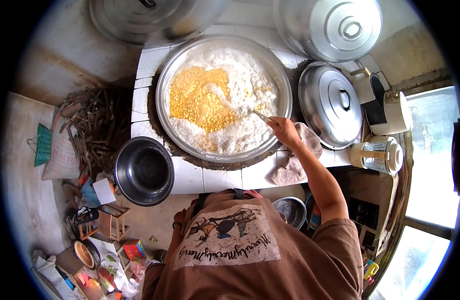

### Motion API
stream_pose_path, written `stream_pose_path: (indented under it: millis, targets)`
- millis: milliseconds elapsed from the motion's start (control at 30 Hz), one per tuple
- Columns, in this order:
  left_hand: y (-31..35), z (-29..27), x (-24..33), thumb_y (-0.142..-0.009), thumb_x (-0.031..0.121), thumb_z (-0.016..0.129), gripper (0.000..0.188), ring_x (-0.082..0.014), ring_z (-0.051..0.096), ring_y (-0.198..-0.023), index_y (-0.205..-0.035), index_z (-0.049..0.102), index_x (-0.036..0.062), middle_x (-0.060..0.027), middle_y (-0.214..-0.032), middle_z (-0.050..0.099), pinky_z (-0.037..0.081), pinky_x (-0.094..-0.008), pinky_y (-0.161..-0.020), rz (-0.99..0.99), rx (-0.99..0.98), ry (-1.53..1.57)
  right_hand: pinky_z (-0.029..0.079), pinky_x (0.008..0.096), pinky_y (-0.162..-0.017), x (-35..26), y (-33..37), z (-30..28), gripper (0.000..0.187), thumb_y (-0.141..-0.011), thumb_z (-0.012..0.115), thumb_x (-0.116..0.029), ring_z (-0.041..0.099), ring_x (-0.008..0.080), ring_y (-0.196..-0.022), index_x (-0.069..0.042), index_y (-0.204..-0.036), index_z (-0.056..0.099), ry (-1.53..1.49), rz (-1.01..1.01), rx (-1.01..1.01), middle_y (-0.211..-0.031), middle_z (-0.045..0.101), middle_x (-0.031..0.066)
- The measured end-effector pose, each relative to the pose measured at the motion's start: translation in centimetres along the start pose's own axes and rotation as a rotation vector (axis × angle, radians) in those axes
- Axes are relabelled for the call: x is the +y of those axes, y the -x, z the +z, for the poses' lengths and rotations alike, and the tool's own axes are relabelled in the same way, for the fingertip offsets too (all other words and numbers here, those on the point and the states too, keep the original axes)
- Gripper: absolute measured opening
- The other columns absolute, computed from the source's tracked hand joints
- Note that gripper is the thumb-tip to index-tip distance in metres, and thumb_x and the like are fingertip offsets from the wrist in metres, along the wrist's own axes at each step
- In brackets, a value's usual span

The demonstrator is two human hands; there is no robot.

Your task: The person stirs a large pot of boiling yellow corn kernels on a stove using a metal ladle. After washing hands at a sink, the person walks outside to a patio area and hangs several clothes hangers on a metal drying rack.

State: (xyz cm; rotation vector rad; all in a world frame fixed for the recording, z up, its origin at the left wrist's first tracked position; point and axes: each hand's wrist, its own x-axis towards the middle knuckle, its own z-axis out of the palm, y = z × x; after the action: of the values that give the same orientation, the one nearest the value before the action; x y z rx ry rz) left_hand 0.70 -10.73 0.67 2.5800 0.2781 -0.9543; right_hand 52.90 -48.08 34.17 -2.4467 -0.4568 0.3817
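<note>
Nearest to you, your left hand (180, 216) is beside your body, and I cannot tell how its fingers stand. Along the counter's (222, 179) front edge, a strip of tiles shows between the black basin (144, 171), which overhangs the edge, and the cloth (286, 172). Farther, your right hand (286, 131) has fingers closed around a utensil (262, 117), reaching over the rim into the wide pot (224, 159) of foamy yellow kernels (197, 102).

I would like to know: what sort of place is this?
Probably a simple home kitchen: a wide metal pan sits set into a white-tiled counter, firewood is piled left of it, and a blender-like appliance is at right.
</note>
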Motion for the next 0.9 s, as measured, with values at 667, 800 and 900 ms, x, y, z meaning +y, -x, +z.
stream_pose_path:
  millis: [667, 800, 900]
  targets:
    - [-1.6, 1.2, -1.0, -0.101, 0.04, 0.048, 0.035, -0.0323, 0.061, -0.054, -0.108, 0.054, 0.0061, -0.015, -0.067, 0.064, 0.05, -0.043, -0.045, 0.068, 0.092, -0.023, 0.049, 0.0468, -0.05, -4.4, 5.3, -10.5, 0.018, -0.095, 0.063, -0.024, 0.065, 0.0354, -0.055, -0.011, -0.108, 0.063, 0.738, -0.168, 0.207, -0.059, 0.063, 0.0149]
    - [-1.4, 0.1, 0.0, -0.102, 0.032, 0.043, 0.029, -0.0345, 0.067, -0.07, -0.104, 0.058, 0.0081, -0.0153, -0.077, 0.069, 0.054, -0.0468, -0.057, -0.001, 0.05, -0.015, 0.051, 0.0487, -0.056, -2.7, 7.8, -9.5, 0.018, -0.094, 0.063, -0.023, 0.067, 0.0371, -0.062, -0.009, -0.105, 0.065, 0.772, -0.143, 0.16, -0.064, 0.065, 0.0174]
    - [-1.1, -1.1, 0.7, -0.102, 0.033, 0.04, 0.034, -0.0365, 0.069, -0.082, -0.1, 0.063, 0.0083, -0.0162, -0.085, 0.072, 0.054, -0.0501, -0.069, -0.052, 0.016, 0.027, 0.052, 0.0482, -0.061, -2.1, 9.6, -7.7, 0.021, -0.093, 0.064, -0.024, 0.068, 0.0385, -0.067, -0.007, -0.105, 0.07, 0.534, -0.189, 0.172, -0.069, 0.067, 0.0199]
